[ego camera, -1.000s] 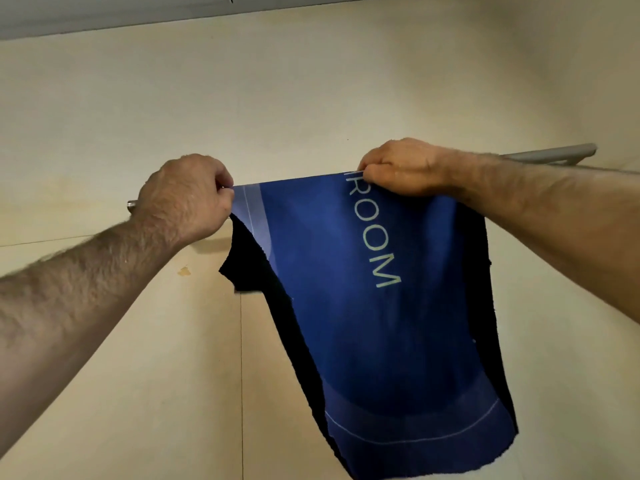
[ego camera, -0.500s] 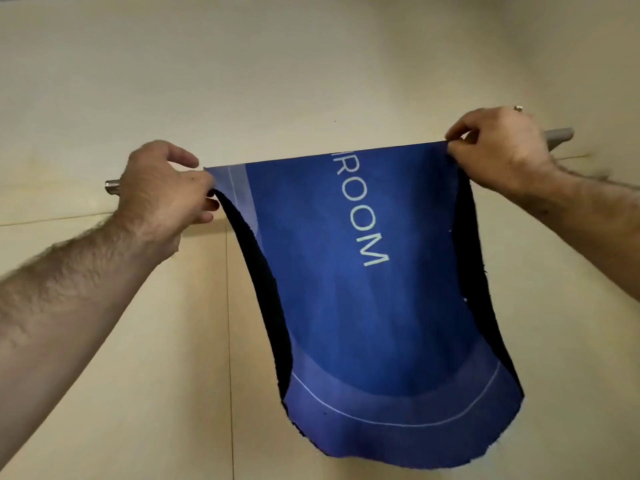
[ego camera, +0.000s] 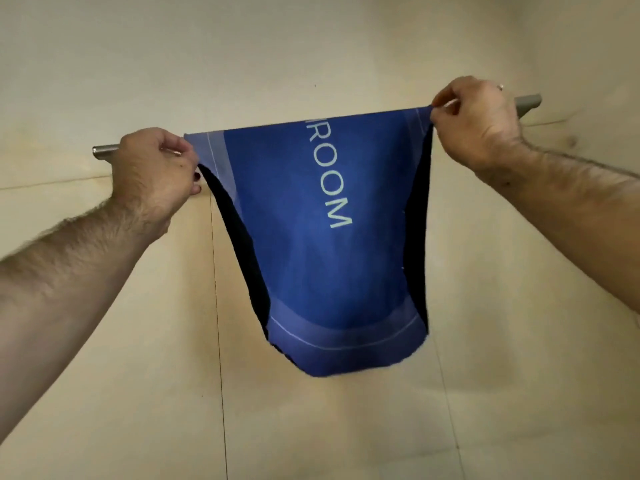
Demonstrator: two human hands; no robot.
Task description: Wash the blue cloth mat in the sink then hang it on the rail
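The blue cloth mat (ego camera: 322, 237) with pale "ROOM" lettering hangs folded over a grey metal rail (ego camera: 528, 102) on the wall. Its dark back side shows along both side edges. My left hand (ego camera: 156, 168) pinches the mat's upper left corner at the rail. My right hand (ego camera: 474, 119) pinches the upper right corner, a ring on one finger. The top edge is stretched taut between both hands. Most of the rail is hidden behind the mat and hands; only its two ends show.
A plain cream panelled wall (ego camera: 346, 46) fills the view behind the rail, with thin vertical and horizontal seams. The rail's left end (ego camera: 104, 152) sticks out past my left hand.
My right hand slid right along the rail from the lettering to the mat's corner, spreading the top edge wide. The left hand shifted slightly left, and the mat now hangs flatter.
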